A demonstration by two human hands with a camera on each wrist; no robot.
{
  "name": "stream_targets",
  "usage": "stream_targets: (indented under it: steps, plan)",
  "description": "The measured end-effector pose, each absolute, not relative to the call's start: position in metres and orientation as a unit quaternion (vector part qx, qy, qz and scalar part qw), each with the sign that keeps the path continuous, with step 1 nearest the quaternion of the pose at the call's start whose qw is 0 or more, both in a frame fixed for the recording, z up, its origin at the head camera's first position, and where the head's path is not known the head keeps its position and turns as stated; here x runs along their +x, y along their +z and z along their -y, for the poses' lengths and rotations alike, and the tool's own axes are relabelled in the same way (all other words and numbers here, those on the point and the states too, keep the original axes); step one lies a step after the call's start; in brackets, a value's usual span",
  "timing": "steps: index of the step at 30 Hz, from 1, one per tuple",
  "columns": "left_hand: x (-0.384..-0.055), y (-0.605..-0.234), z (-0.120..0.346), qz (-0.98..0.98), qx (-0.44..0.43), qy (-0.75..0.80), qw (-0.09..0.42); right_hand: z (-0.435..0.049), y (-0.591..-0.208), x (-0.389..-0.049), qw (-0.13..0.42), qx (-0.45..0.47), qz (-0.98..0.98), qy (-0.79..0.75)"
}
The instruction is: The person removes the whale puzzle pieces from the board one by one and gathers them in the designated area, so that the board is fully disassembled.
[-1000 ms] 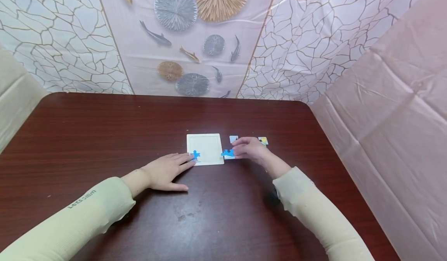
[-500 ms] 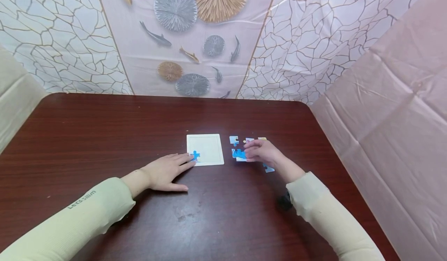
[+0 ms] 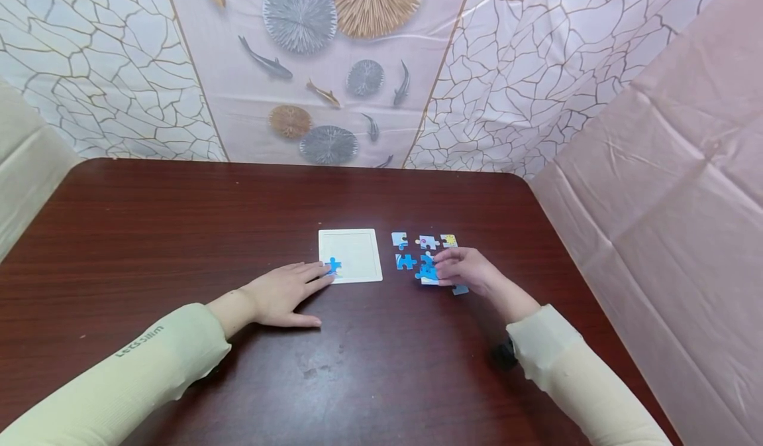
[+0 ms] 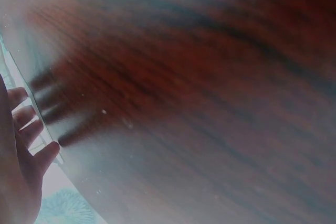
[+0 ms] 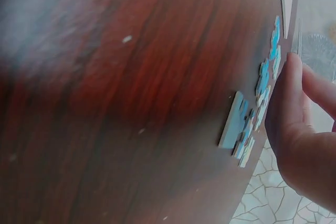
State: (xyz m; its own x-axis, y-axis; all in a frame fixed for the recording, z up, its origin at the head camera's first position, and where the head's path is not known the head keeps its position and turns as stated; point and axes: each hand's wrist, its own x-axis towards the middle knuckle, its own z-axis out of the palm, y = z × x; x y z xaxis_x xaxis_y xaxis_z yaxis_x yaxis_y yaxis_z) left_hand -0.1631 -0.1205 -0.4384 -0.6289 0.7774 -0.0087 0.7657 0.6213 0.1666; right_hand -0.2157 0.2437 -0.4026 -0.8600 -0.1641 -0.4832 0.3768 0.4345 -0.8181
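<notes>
My right hand point(image 3: 473, 270) pinches a jigsaw piece point(image 3: 428, 280), blue with a white lower edge, over the loose pieces right of the white puzzle tray point(image 3: 371, 255). In the right wrist view this held piece point(image 5: 300, 35) shows edge-on, a thin sliver at the fingertips. My left hand point(image 3: 286, 293) lies spread with its fingertips on the tray's left edge. Beside those fingertips, a blue piece point(image 3: 334, 264) sits in the tray's lower left corner. The left wrist view catches the left hand's fingers point(image 4: 47, 153) along the tray's edge.
Several loose jigsaw pieces lie right of the tray, among them a pale one point(image 3: 399, 239), a blue one point(image 3: 406, 261) and one with a yellow sun point(image 3: 449, 240). Another point(image 3: 460, 289) lies partly under the right hand. A patterned cloth point(image 3: 328, 101) hangs behind the brown table point(image 3: 238, 207).
My right hand has moved right from the tray's right edge with the pinched jigsaw piece, to above the loose pieces. More of those pieces now show. The left hand has stayed put.
</notes>
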Motion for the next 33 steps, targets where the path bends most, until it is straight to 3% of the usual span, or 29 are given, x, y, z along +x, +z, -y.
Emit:
stream_targets:
  steps: [33]
  plan:
    - [-0.1627,-0.437,0.1199,-0.901,0.426,0.073,0.045,-0.2503,-0.4022,-0.2129,0.233,0.052,-0.859,-0.453]
